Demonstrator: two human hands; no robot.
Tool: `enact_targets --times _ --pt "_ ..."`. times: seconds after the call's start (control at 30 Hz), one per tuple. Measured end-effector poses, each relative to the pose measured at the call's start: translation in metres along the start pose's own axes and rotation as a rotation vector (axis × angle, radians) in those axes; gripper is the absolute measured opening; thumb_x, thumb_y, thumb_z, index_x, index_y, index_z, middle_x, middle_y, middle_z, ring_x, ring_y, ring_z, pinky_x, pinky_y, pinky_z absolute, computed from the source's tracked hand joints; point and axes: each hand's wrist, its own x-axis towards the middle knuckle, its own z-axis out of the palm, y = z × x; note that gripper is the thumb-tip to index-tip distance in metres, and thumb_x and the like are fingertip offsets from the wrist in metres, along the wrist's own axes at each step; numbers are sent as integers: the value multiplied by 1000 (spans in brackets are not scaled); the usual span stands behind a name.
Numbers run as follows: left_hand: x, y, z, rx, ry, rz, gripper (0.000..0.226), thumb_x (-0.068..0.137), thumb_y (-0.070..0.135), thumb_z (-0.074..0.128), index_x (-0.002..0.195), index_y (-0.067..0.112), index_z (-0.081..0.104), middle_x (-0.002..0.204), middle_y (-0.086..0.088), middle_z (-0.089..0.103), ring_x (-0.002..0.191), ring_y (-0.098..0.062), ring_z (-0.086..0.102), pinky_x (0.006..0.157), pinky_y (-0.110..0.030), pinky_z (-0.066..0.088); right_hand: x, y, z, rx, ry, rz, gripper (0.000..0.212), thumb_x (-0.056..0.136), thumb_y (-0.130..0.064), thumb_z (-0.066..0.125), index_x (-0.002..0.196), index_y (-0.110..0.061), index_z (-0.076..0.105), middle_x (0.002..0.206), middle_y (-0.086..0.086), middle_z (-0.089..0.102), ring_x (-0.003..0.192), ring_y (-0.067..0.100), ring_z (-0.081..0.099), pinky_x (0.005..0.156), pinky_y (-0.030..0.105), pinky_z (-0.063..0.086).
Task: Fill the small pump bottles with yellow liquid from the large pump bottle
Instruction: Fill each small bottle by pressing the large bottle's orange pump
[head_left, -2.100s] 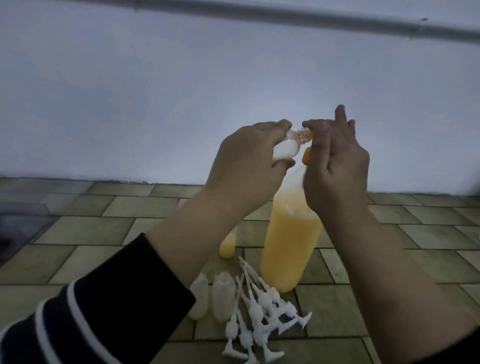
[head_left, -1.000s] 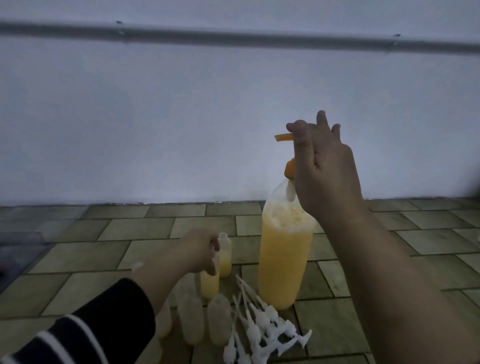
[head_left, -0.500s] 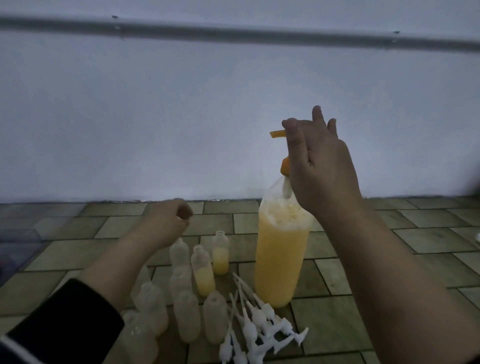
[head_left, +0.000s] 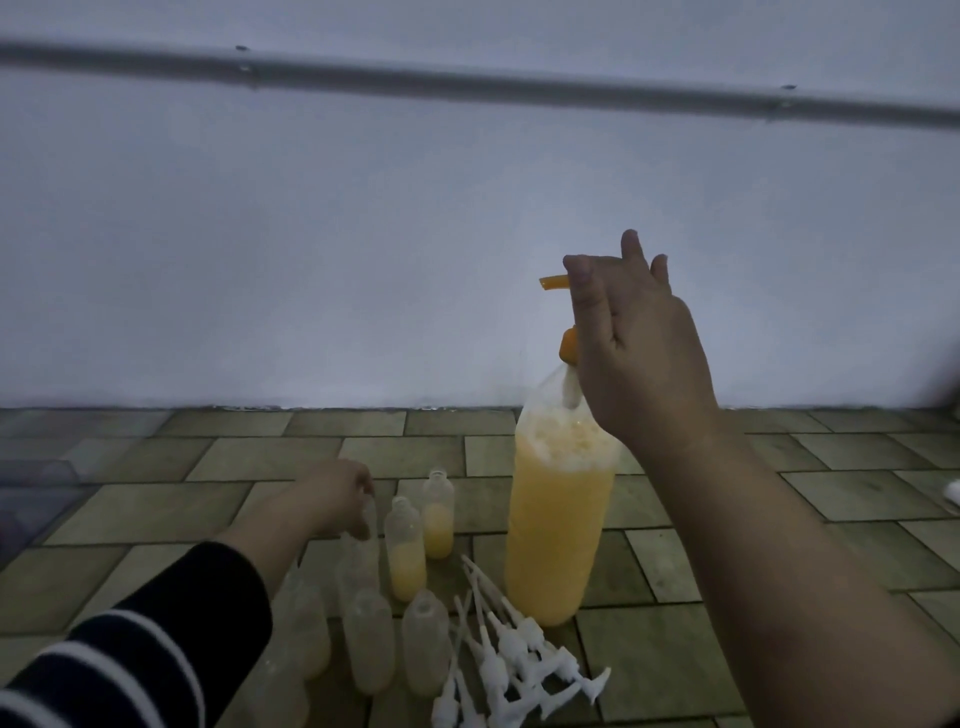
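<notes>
Big bottle (head_left: 558, 530) stood on floor (head_left: 727, 499). Right hand (head_left: 639, 353) rested atop its pump, fingers loosely curled, ready to press. Left hand (head_left: 337, 496), left of bottle, pinched empty small bottle (head_left: 370, 519), likely next to fill.

Left hand (head_left: 332, 493) now on empty bottle (head_left: 370, 525)
</notes>
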Motion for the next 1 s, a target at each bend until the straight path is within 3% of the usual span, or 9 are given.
enact_targets --times 0.1,0.17,0.3,0.5,0.6,0.67,0.83,0.93,1.0 --pt "-2 -1 -2 -35 66 11 49 75 22 76 119 19 55 121 -1 55 102 -16 53 77 -24 45 1 6 5 -97 -35 -92 68 92 -60 8 127 -20 52 136 -11 48 145 10 6 115 22 -1" --pt "-7 -4 -12 -60 145 28 47 73 26 77 115 21 58 115 0 58 99 -15 54 76 -24 44 2 12 3 -134 -61 -111 74 88 -62 6 136 -20 44 147 -4 39 146 10 2 115 22 -4" --pt "-33 -10 -47 -268 380 87 37 68 27 80 99 25 59 103 1 61 84 -12 54 59 -22 37 0 18 -12 -161 -31 -165 68 91 -60 10 142 -23 38 152 -5 32 143 1 -2 111 15 -8" --pt "-75 24 -83 -737 704 254 30 72 30 78 96 18 65 90 6 66 82 -9 61 61 -20 42 -8 30 -18 -291 -125 -245 65 93 -60 15 147 -25 28 155 -9 25 143 -2 -4 114 17 -5" --pt "-89 52 -81 -1125 626 374 27 74 37 72 96 21 68 87 9 69 84 -7 63 71 -23 45 -8 28 -21 -277 -120 -256 65 92 -61 16 146 -27 29 152 -17 23 139 -9 -5 111 11 -6" --pt "-95 70 -74 -1287 527 470 32 73 45 65 97 25 67 88 11 69 87 -9 63 79 -31 51 -9 26 -20 -257 -123 -242 66 91 -62 17 146 -27 30 153 -13 26 142 -5 -1 116 20 -1" --pt "-97 103 -59 -1075 441 623 41 83 53 42 115 27 44 101 8 58 90 -9 60 79 -23 51 -10 19 -17 -290 -125 -234 70 90 -64 16 147 -25 29 154 -6 27 145 5 2 120 37 4" --pt "-93 112 -59 -865 348 629 32 94 42 40 121 28 31 116 8 46 101 -3 49 78 -12 41 -9 20 -17 -326 -134 -246 71 89 -65 17 148 -26 26 156 -7 22 144 3 -2 119 32 2" --pt "-91 116 -62 -767 366 602 26 98 31 43 117 32 25 124 7 38 97 -1 48 68 -6 41 -9 22 -18 -350 -140 -247 72 88 -67 17 149 -28 22 156 -11 17 139 -6 -9 113 20 -5"
